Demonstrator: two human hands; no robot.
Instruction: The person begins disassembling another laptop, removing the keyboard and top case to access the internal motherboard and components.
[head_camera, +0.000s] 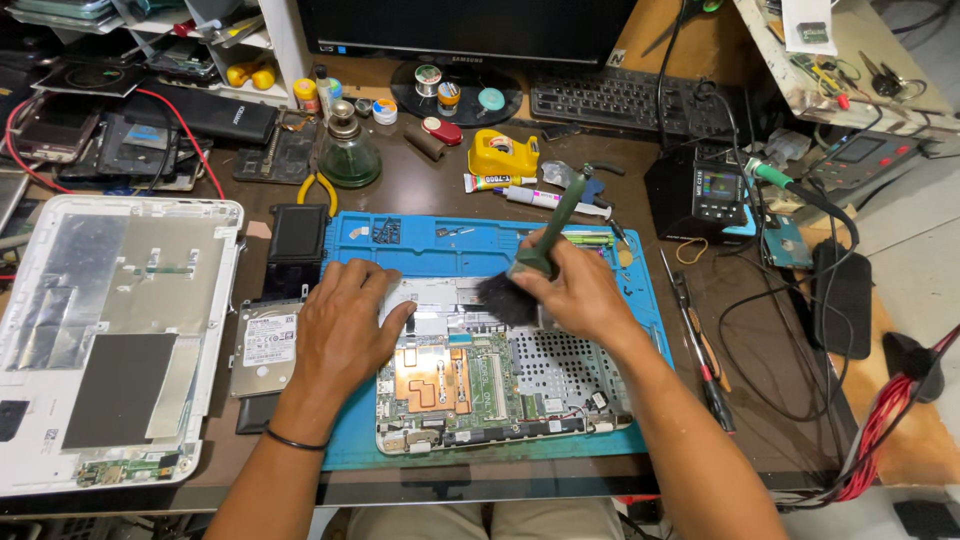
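While right hand (585, 295) grips brush (520, 280) over opened laptop (490, 375), left hand (345, 320) pressed flat, fingers spread; white-labelled hard drive (268, 345) just left.

The opened laptop (490, 385) lies on the mat (640, 300), hard drive (268, 345) left.

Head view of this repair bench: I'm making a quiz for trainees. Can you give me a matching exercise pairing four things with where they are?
Things:
1. brush
2. left hand
3. hard drive
4. white laptop cover

Places:
A. far left of the desk
B. pressing on the opened laptop
C. in the right hand
D. just left of the blue mat

Pairs: 1-C, 2-B, 3-D, 4-A
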